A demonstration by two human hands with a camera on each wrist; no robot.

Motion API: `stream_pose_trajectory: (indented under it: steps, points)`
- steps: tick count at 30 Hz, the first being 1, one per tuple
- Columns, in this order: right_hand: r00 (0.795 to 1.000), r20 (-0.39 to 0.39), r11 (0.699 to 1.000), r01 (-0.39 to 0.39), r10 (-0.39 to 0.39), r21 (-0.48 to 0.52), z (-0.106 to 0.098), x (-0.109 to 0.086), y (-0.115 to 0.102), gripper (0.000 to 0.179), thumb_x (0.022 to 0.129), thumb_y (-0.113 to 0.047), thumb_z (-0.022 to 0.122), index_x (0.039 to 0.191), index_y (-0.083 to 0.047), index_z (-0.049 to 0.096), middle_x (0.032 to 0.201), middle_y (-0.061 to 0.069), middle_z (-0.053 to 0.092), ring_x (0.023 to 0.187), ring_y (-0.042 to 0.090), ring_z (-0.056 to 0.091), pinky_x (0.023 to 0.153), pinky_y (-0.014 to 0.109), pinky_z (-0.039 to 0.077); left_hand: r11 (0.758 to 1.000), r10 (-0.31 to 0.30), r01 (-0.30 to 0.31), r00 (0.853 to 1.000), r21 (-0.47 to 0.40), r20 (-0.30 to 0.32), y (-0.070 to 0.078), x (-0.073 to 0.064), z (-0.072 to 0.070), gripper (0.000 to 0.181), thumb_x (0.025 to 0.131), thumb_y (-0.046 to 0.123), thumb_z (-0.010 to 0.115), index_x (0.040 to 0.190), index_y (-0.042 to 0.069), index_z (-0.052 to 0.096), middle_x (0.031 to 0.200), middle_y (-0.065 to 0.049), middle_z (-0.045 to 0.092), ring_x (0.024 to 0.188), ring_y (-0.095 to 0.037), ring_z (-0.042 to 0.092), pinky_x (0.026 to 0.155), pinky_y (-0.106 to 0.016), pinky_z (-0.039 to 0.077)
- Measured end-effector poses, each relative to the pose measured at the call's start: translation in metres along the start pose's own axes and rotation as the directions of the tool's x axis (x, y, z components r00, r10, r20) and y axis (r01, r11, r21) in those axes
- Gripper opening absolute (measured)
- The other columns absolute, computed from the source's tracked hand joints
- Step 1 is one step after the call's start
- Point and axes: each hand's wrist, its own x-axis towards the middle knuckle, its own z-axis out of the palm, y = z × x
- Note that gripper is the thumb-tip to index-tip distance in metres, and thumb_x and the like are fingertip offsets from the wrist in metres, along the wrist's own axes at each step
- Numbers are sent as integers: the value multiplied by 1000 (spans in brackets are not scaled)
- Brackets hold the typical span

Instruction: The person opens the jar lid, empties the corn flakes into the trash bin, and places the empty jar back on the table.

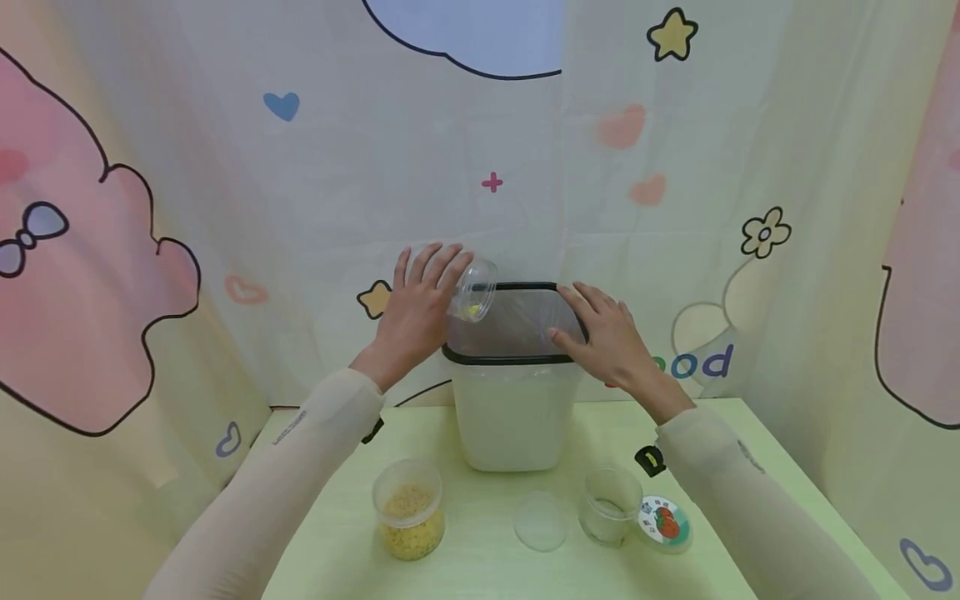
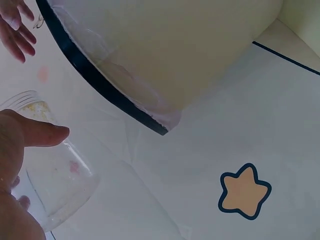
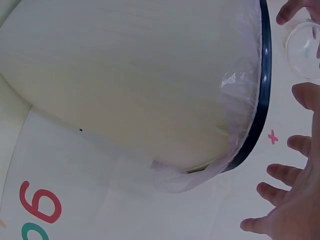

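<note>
My left hand [image 1: 418, 312] grips a clear plastic jar [image 1: 480, 287] above the left side of a white trash bin [image 1: 513, 421]. The jar lies tipped, its mouth toward the bin, and some yellow bits cling inside near the mouth, which the left wrist view also shows on the jar [image 2: 60, 175]. A thin clear bag [image 1: 510, 325] lines the bin and folds over its black rim [image 1: 517, 360]. At the bin's right side, my right hand [image 1: 606, 342] has its fingers spread, holding nothing, with the thumb overlapping the opening in the head view.
On the table [image 1: 480, 575], a clear jar of yellow crumbly pieces [image 1: 410, 521] stands front left. Toward the right are a clear round lid [image 1: 540, 522], an uncovered clear jar [image 1: 610, 508] and a lid with a tomato picture [image 1: 663, 523]. A printed curtain [image 1: 420, 167] hangs behind.
</note>
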Motion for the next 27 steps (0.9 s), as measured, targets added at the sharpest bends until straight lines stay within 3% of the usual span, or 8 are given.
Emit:
stream_pose_trajectory:
  steps: [6,27]
  points:
    - [999,-32,999,32,-31,10,-2,-5,-8,69,95,-46,57,155,-24,31,162,11,25,150,37,22,116,69,14,997,-35,33,999,-76,-19,1,-8,-1,86,81,7,74,152,14,26,157,-9,30,146,-32,24,122,-58,14]
    - [982,-138,990,135,-129,33,-11,-28,-27,74,90,-41,65,154,-23,33,162,12,26,148,38,23,118,63,16,968,-104,63,982,-243,-160,14,-29,-7,90,76,13,82,150,8,30,151,-11,37,141,-31,32,119,-57,22]
